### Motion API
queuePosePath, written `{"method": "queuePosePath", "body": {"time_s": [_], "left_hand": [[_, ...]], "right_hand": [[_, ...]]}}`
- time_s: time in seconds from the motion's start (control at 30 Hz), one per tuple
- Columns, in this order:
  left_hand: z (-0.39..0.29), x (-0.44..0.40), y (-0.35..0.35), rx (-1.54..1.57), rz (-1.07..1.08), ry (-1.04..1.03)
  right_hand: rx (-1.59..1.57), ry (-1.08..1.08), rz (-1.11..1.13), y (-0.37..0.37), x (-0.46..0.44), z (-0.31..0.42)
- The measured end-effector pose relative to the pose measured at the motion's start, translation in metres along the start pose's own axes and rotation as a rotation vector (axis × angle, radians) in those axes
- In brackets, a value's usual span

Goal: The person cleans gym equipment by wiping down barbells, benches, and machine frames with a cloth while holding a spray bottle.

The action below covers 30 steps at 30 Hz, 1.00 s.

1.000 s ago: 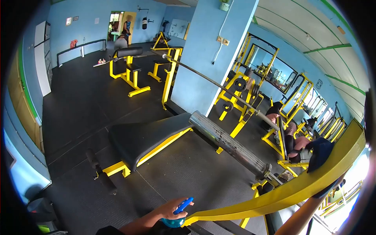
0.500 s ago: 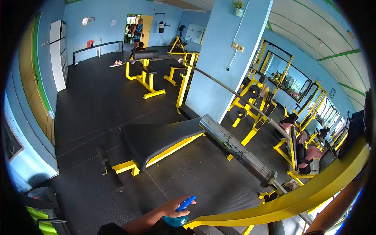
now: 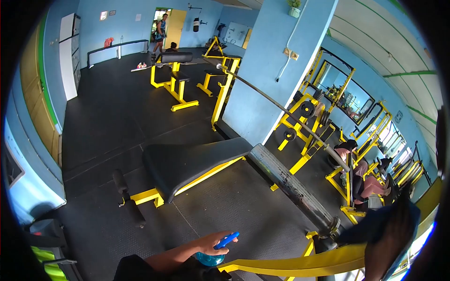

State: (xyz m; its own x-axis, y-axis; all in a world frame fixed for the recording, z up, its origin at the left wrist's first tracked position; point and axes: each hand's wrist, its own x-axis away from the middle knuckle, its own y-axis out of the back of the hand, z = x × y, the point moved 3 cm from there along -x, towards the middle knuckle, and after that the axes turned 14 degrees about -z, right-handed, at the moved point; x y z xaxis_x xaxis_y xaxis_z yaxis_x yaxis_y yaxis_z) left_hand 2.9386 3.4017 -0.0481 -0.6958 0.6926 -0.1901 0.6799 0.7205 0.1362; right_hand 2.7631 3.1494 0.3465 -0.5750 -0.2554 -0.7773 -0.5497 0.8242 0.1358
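Low in the view, my left hand (image 3: 213, 244) is wrapped round a spray bottle (image 3: 209, 259) with a blue trigger head and a clear teal body. At the lower right, my right hand (image 3: 388, 241) grips a dark blue cloth (image 3: 407, 220) against a curved yellow bar (image 3: 300, 266). The cloth hangs over part of the bar, and the fingers are in shadow. Beyond the bar lies a worn metal barbell sleeve (image 3: 295, 187), its long shaft (image 3: 276, 105) running toward the pillar. A black padded bench (image 3: 192, 164) on a yellow frame stands ahead.
A blue pillar (image 3: 269, 75) rises behind the bench. Foam rollers (image 3: 129, 201) stick out at the bench's near end. On the right, a person (image 3: 368, 182) sits at a machine near weight plates (image 3: 307, 109). Another person (image 3: 160, 33) stands by the far doorway.
My right hand has brought the cloth down and left along the yellow bar. My left hand still holds the spray bottle. The person at the far doorway has turned and shifted.
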Motion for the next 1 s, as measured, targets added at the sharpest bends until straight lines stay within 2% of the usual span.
{"method": "queuePosePath", "body": {"time_s": [0.03,0.07,0.27,0.37,0.4,0.43,0.47,0.5,0.53,0.63,0.7,0.73,0.8,0.9,1.0], "left_hand": [[-0.001,-0.006,0.003,0.000,0.021,-0.008],[-0.001,-0.012,0.004,-0.005,0.039,-0.009],[0.002,-0.032,0.013,0.078,0.059,-0.046],[0.006,-0.033,0.016,0.013,0.146,-0.027],[0.008,-0.038,0.015,0.014,0.160,-0.102],[0.009,-0.043,0.013,0.023,0.174,-0.177],[0.007,-0.047,0.013,0.023,0.197,-0.175],[0.006,-0.050,0.012,0.039,0.233,-0.116],[0.005,-0.053,0.010,0.057,0.265,-0.055],[0.004,-0.063,0.002,0.085,0.296,-0.054],[0.002,-0.066,-0.002,0.085,0.314,-0.087],[-0.001,-0.066,-0.004,0.096,0.313,-0.133],[-0.004,-0.065,-0.008,0.127,0.360,-0.055],[-0.001,-0.062,-0.018,0.103,0.411,-0.104],[-0.004,-0.058,-0.017,0.079,0.381,-0.188]], "right_hand": [[0.009,-0.035,0.086,-0.001,-0.004,0.007],[-0.056,-0.124,0.287,-0.003,-0.004,0.017],[-0.236,-0.103,0.318,0.003,0.090,0.096],[-0.303,-0.083,0.377,0.011,0.061,0.093],[-0.315,-0.090,0.418,0.016,0.034,0.085],[-0.310,-0.357,0.717,0.021,0.008,0.078],[-0.035,-0.463,0.868,0.013,-0.018,0.059],[0.094,-0.310,0.333,-0.016,0.012,0.019],[0.213,-0.282,0.282,-0.022,-0.014,0.011],[0.401,-0.303,0.417,-0.047,-0.056,-0.006],[0.356,-0.453,0.765,-0.055,-0.076,0.003],[0.366,-0.410,0.813,-0.055,-0.069,0.004],[0.381,-0.320,0.902,-0.053,-0.056,0.005],[0.343,-0.179,0.679,-0.047,-0.041,0.014],[0.128,-0.251,0.436,-0.031,-0.017,0.028]]}}
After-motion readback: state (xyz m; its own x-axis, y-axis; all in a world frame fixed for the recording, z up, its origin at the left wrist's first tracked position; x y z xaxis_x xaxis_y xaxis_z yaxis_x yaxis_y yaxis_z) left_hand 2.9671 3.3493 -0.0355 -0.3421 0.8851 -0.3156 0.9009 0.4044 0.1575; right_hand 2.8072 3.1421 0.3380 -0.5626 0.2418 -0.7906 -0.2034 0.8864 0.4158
